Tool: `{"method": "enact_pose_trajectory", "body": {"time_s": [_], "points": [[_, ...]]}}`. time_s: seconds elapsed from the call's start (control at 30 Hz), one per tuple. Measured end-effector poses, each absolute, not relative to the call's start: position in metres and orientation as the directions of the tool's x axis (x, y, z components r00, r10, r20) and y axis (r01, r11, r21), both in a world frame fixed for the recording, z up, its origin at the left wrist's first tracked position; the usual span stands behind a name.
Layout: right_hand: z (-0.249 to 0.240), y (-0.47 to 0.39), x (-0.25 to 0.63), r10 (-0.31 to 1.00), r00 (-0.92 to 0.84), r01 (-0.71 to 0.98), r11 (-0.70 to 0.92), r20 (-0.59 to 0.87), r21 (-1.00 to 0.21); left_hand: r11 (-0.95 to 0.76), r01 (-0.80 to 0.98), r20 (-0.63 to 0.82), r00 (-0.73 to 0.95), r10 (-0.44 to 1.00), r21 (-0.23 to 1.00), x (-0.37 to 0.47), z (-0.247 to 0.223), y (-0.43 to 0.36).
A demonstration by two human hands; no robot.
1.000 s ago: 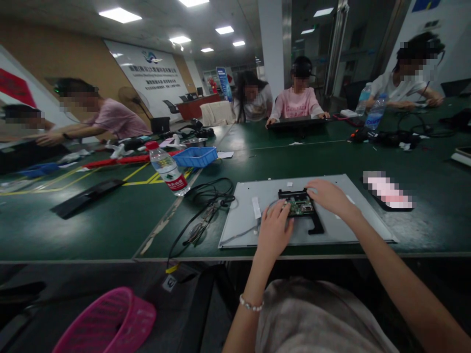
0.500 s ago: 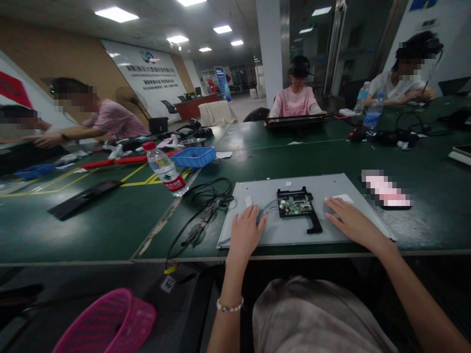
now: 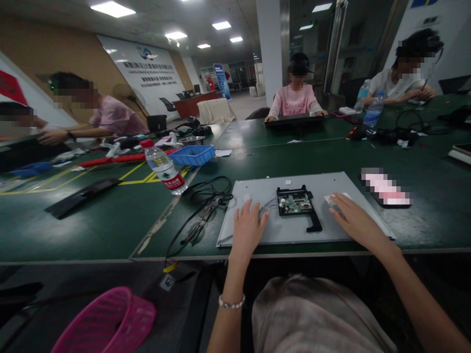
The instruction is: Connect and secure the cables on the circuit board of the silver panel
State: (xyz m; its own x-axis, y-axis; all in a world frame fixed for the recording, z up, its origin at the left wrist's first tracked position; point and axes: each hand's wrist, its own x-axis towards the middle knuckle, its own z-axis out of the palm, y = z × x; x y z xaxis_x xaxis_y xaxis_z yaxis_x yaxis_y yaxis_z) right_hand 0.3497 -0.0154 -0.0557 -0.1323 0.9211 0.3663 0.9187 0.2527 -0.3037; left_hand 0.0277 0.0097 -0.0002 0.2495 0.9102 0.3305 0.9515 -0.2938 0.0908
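Observation:
A grey metal-backed flat panel (image 3: 265, 189) lies on the green table in front of me. Near its middle sits a black plastic frame (image 3: 313, 215) around a green circuit board (image 3: 300, 205), with thin grey wires (image 3: 270, 203) running left from it. Over the panel's left part is my left hand (image 3: 249, 226), fingers spread and holding nothing, close to the wires. My right hand (image 3: 351, 215) is at the panel's right part, its fingers stretched over a white label (image 3: 333, 198) and partly covering it. Whether either hand touches the panel, I cannot tell.
Left of the panel lie black cables (image 3: 206, 211), a water bottle (image 3: 164, 169), a blue tray (image 3: 193, 154) and a long black piece (image 3: 83, 196). A phone (image 3: 388, 189) lies at right. Below the table edge is a pink basket (image 3: 106, 321). Several people sit around the table.
Both hands have shifted slightly on the panel, the right one a little to the right with its fingers raised somewhat. The panel and circuit board have stayed in place.

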Motion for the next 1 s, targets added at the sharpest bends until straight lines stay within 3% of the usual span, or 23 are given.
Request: {"method": "enact_pose_trajectory", "body": {"time_s": [0.23,0.63,0.87,1.0], "points": [[-0.058,-0.019,0.341,0.933,-0.18,0.92,0.272,0.311,-0.282,-0.49,0.843,0.348,0.401,0.847,0.222,0.068,-0.003,0.001],[-0.047,0.003,0.339,0.904,-0.132,0.918,0.266,0.406,-0.295,-0.5,0.842,0.349,0.415,0.84,0.202,0.08,-0.019,0.003],[0.005,0.044,0.297,0.878,-0.341,0.839,0.446,0.337,-0.312,-0.496,0.84,0.329,0.414,0.849,0.22,0.08,-0.019,0.003],[0.02,0.087,0.275,0.886,-0.382,0.851,0.448,0.262,-0.274,-0.496,0.836,0.324,0.414,0.851,0.234,0.079,-0.018,0.003]]}}
